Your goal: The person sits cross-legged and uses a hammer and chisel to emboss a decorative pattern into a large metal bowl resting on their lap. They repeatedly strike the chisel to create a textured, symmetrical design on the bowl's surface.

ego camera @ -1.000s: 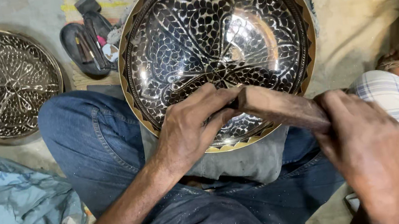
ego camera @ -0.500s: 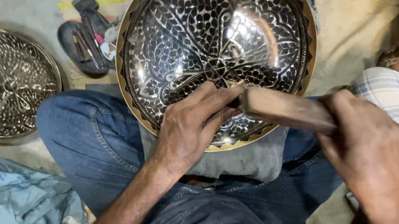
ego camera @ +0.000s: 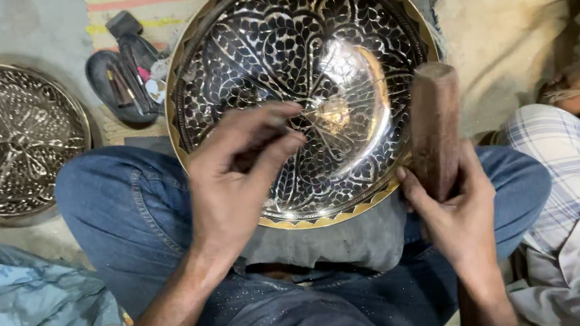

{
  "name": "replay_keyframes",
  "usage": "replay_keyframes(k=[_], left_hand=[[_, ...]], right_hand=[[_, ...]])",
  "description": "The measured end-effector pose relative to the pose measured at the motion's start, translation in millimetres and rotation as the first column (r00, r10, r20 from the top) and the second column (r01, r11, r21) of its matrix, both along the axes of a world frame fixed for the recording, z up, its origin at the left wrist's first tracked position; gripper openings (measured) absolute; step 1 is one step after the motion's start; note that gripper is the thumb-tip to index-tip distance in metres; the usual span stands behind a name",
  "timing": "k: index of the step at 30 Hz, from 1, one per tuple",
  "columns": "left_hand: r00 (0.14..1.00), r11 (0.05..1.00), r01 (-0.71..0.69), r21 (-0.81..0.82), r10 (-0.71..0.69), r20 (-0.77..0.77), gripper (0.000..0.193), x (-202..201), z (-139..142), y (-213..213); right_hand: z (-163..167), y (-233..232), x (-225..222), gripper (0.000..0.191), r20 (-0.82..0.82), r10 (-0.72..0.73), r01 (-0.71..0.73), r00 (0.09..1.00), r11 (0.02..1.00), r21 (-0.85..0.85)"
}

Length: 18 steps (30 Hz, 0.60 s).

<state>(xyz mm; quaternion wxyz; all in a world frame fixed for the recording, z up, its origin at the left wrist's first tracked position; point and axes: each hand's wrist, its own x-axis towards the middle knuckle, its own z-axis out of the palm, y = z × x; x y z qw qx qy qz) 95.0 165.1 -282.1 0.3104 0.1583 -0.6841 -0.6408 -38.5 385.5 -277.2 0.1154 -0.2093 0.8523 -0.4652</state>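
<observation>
A large round metal bowl (ego camera: 306, 52) with a black-and-silver engraved floral pattern and a gold rim rests against my lap. My left hand (ego camera: 234, 184) pinches a thin metal chisel (ego camera: 279, 135), its tip set on the bowl's centre. Most of the chisel is hidden by my fingers. My right hand (ego camera: 456, 217) grips a wooden block mallet (ego camera: 435, 124), raised upright off to the right of the bowl, clear of the chisel.
A second engraved metal dish (ego camera: 7, 137) lies on the floor at left. A dark sandal holding small tools (ego camera: 124, 76) sits behind it. Blue cloth (ego camera: 24, 324) is bunched at lower left, checked and white cloth (ego camera: 575, 174) at right. My jeans-clad legs (ego camera: 113, 205) are crossed under the bowl.
My right hand has lifted the wooden mallet away from the chisel head, swinging it up and to the right. My left hand keeps the chisel on the bowl.
</observation>
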Motion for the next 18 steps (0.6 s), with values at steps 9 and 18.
replay_keyframes(k=[9, 18], left_hand=[[0.961, 0.826, 0.272, -0.494, -0.213, 0.174, 0.028, -39, -10, 15], [0.935, 0.800, 0.355, -0.484, -0.302, 0.187, 0.030, -40, -19, 12]], right_hand=[[15, -7, -27, 0.045, -0.299, 0.062, -0.064, 0.952, 0.998, 0.004], [28, 23, -28, 0.051, -0.311, 0.118, -0.041, 0.943, 0.969, 0.244]])
